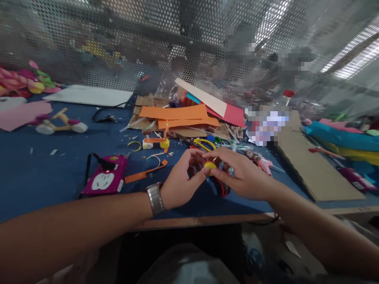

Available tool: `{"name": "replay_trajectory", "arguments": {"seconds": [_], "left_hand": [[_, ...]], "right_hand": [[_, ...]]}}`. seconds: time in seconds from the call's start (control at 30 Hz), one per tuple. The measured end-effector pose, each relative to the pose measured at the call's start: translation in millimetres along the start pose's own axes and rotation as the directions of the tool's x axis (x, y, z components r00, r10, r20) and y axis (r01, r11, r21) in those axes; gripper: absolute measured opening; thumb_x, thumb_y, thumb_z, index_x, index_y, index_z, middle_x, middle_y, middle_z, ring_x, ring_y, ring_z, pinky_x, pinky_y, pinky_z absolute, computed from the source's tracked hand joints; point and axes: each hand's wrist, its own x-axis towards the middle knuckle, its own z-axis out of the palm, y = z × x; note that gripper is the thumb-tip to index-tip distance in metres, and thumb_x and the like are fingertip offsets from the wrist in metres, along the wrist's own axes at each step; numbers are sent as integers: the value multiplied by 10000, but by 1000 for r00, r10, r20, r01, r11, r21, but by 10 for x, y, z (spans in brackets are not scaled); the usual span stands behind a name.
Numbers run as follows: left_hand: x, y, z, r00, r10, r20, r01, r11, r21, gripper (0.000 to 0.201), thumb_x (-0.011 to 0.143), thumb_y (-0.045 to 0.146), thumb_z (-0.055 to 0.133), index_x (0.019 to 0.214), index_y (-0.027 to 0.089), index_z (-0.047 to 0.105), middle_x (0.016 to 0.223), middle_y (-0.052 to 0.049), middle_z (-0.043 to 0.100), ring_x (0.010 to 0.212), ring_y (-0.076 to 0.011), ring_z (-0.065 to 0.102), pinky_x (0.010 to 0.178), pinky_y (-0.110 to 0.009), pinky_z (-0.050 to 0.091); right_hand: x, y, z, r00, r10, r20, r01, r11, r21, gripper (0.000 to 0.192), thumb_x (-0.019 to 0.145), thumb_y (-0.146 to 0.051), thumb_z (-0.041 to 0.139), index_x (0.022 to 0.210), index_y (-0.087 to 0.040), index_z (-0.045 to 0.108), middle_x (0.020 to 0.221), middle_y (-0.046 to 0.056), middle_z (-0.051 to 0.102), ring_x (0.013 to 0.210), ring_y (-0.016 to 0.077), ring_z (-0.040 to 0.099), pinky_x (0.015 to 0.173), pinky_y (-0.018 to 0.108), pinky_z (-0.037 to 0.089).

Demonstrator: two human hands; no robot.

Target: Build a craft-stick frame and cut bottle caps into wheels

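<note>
A small round yellow piece (pixel 210 166) is pinched between both of my hands, just above the blue table. My left hand (pixel 180 179), with a metal watch at the wrist, has its thumb and fingers closed on the piece from the left. From the other side my right hand (pixel 241 175) grips it too, thumb against its edge. Fingers cover part of it. Below them lies a tool with red and blue handles (pixel 222 188), mostly hidden. Beyond the hands are yellow-handled pliers or scissors (pixel 205 142) and a small white-and-yellow model with orange strips (pixel 155 143).
A magenta power outlet box (pixel 105 179) with a plugged-in cable stands left. Behind it sits a wooden two-wheeled model (pixel 60 123). Orange paper sheets (pixel 177 114) are piled at the back. Brown cardboard (pixel 314 161) lies right, near a pink glue gun (pixel 265 165). A perforated metal panel stands behind.
</note>
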Motion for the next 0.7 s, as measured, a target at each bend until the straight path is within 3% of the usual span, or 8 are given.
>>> {"name": "replay_trajectory", "arguments": {"seconds": [0.2,0.3,0.37,0.43,0.5,0.57,0.63,0.7], "left_hand": [[9,-33,20,995,22,-99,-20,1000,13,436,1020,315,716,1379,216,489,1335,-141,647,1114,-246,642,915,-391,529],[-34,28,21,982,73,-175,-56,993,101,527,984,259,715,1444,227,460,1445,-158,575,1115,-253,596,930,-407,523],[-81,102,14,971,177,-160,-144,970,197,425,993,248,681,1382,216,515,1355,-140,614,1072,-248,593,926,-405,516],[-127,165,9,967,244,79,-256,936,242,79,1036,246,627,1108,221,609,1018,-65,683,912,-219,615,853,-376,501],[-165,185,13,908,311,282,-380,894,237,247,1068,321,641,845,232,581,810,-33,672,790,-207,594,773,-366,467],[-193,158,25,766,382,517,-526,835,161,457,1090,360,648,684,240,473,631,-10,605,663,-195,553,698,-372,435],[-211,110,38,666,411,623,-612,778,141,539,1096,396,651,638,243,413,598,-20,622,634,-203,559,650,-397,405],[-219,71,45,628,419,655,-648,749,142,529,1101,393,632,644,247,410,615,-28,657,634,-210,570,633,-414,401]], "right_hand": [[230,150,-60,996,89,10,-89,993,77,322,1076,-400,674,1362,-257,706,1313,102,789,1046,271,761,854,399,619],[361,291,-70,992,100,-71,-94,992,86,351,1044,-378,689,1367,-241,700,1195,96,793,998,257,746,790,371,605],[462,409,-33,984,95,-153,-88,995,55,353,1029,-361,693,1355,-227,701,1163,98,787,1006,261,738,800,378,588],[568,502,44,981,89,-171,-85,996,27,363,1009,-352,715,1346,-219,698,1171,102,796,1005,264,738,864,408,587],[674,531,146,992,69,-101,-68,998,15,376,982,-324,734,1337,-204,702,1178,108,806,992,265,738,881,413,586],[775,494,248,999,30,-37,-30,999,14,380,985,-313,727,1343,-186,707,1226,125,805,998,269,741,889,416,582],[870,421,331,999,-26,-18,27,1000,2,352,994,-315,728,1324,-194,724,1241,124,807,1025,278,741,910,418,575],[956,359,391,997,-77,4,77,997,-26,327,1002,-314,738,1311,-207,735,1269,120,806,1107,295,732,979,435,554]]}}
